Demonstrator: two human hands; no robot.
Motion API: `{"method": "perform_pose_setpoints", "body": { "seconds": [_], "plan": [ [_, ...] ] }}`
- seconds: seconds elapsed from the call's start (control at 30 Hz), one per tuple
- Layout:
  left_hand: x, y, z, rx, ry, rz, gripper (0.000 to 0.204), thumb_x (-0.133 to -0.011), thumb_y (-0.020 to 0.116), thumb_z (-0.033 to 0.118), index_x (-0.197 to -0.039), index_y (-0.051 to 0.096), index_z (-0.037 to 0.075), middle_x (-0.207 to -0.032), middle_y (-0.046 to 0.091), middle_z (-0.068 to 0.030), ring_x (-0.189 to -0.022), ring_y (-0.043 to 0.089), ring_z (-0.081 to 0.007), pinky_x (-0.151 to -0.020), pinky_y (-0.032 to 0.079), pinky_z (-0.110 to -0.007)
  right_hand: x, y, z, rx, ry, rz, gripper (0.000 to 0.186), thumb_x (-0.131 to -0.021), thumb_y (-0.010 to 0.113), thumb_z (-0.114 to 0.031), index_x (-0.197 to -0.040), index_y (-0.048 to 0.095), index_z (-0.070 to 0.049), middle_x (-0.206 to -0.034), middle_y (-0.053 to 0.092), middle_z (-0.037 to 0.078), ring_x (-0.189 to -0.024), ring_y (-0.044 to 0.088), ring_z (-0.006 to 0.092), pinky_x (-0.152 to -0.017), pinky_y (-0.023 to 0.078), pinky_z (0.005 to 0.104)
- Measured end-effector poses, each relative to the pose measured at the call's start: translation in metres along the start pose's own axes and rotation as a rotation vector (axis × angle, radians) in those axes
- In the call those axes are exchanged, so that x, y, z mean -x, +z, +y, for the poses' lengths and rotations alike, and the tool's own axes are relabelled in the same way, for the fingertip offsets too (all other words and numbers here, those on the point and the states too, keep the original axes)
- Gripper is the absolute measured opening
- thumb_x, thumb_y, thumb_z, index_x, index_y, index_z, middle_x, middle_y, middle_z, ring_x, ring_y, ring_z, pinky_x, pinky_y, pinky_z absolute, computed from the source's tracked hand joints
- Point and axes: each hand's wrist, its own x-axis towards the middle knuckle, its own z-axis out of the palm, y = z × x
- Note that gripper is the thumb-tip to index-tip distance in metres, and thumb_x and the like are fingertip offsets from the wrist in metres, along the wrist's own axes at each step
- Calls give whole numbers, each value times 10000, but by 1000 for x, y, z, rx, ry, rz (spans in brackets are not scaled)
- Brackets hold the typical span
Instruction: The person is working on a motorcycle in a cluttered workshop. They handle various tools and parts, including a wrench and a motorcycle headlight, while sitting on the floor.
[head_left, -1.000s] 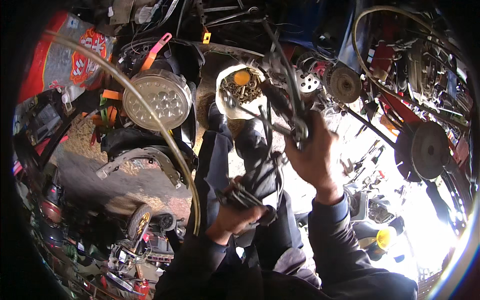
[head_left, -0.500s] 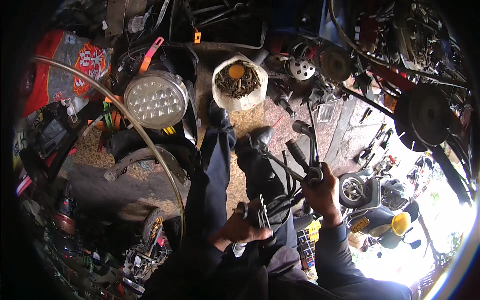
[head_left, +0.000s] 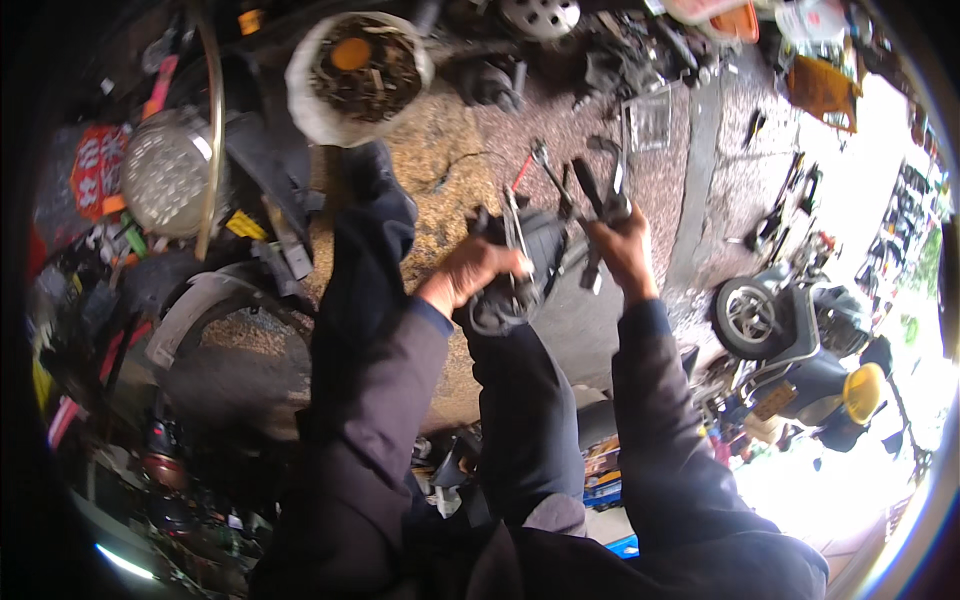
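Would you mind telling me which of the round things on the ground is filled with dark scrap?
The white bucket at top centre; the round headlamp to its left shows only a ribbed silver lens.

Two hands: left hand [head_left: 478, 268] closed on a dark motor part [head_left: 520, 280], right hand [head_left: 625, 250] closed on one bundle of metal tools [head_left: 585, 190]. One white bowl of scrap [head_left: 355, 75], up-left of the motor part. One round headlight [head_left: 165, 172], left of the bowl. One curved hose [head_left: 212, 130] beside the headlight. One scooter [head_left: 800, 350] right of the motor part, one wheel [head_left: 745, 318] visible. One yellow funnel [head_left: 865, 392] beside the scooter. Small parts beyond: too many, blurred, uncounted.
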Motion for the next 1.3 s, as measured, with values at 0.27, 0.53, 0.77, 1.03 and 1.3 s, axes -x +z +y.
{"method": "perform_pose_setpoints", "body": {
  "seconds": [0.27, 0.53, 0.77, 1.03, 1.3],
  "plan": [
    [-141, -76, -13, -12, 19, 242, 269, -746, 692, 279, -856, 661, 36, -812, 688, -95, -699, 673, -216, -710, 585, -350, -109, 57, 105, 13, -55, 48, 308, -729, 732, -143, -936, 573, 20, -780, 620, 54, -690, 556, 121, -635, 482, 290],
    [-175, -86, -9, -605, 215, 735, 625, -705, 843, 338, -1124, 621, -69, -1010, 693, -155, -899, 666, -201, -839, 519, -306, -117, 102, 134, -98, 74, -149, 480, -833, 705, -274, -1231, 590, -30, -1079, 688, 207, -1013, 674, 289, -924, 507, 368],
    [-124, -86, -17, -732, 236, 1199, 611, -712, 777, 369, -1120, 629, -61, -1081, 682, -208, -1015, 653, -314, -915, 489, -359, -73, 98, 118, 175, -33, -129, 540, -777, 681, -291, -1215, 597, 13, -1096, 657, 273, -1056, 634, 392, -939, 489, 424],
    [-41, -35, 15, -505, 452, 929, 158, -814, 685, 181, -852, 642, 34, -806, 630, -43, -761, 574, -135, -660, 450, -287, -43, 71, 33, 81, -144, -289, 404, -813, 680, -247, -1102, 647, 32, -927, 707, 208, -875, 699, 274, -805, 532, 346],
    [76, 0, 112, 297, 790, 606, 415, -898, 676, 212, -1235, 528, 20, -1067, 638, -92, -884, 656, -167, -783, 513, -300, -33, 101, -213, 42, -560, -589, 368, -836, 661, -168, -1150, 621, 20, -917, 707, 173, -840, 696, 240, -730, 539, 344]
  ]
}}
